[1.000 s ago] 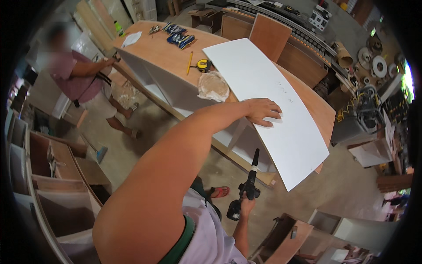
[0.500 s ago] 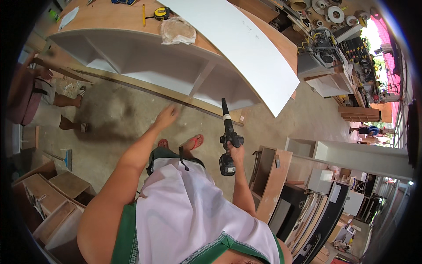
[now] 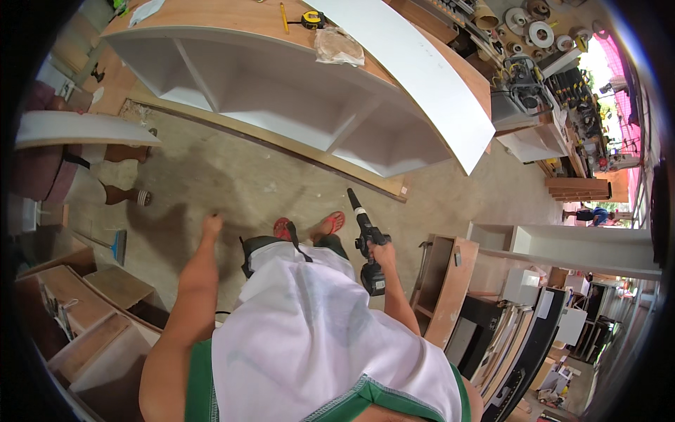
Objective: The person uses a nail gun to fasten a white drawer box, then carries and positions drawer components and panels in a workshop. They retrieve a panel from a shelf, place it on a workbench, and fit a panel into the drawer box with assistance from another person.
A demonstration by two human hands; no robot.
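Note:
My right hand (image 3: 381, 254) is wrapped round the grip of a black cordless blower (image 3: 368, 240). Its narrow nozzle points away from me toward the cabinet, and its battery hangs near my wrist. My left hand (image 3: 212, 224) hangs over the concrete floor to the left of my feet, its fingers curled in and nothing visible in them. Ahead lies a long curved cabinet (image 3: 281, 77) with white-lined compartments facing me. A white curved panel (image 3: 422, 77) rests across its wooden top, beside a clear plastic bag (image 3: 339, 46), a yellow tape measure (image 3: 313, 20) and a yellow pencil (image 3: 284, 17).
At the left, another person carries a white curved panel (image 3: 84, 129). A blue broom (image 3: 119, 246) and wooden boxes (image 3: 119, 288) stand at lower left. To my right are a wooden cabinet (image 3: 450, 281), stacked boards (image 3: 517, 334) and a white shelf unit (image 3: 583, 250). A person (image 3: 594, 215) is far off.
My left hand has swung back and left, away from the cabinet. The blower has dropped slightly nearer me. At the left, the other person's white panel has come into view.

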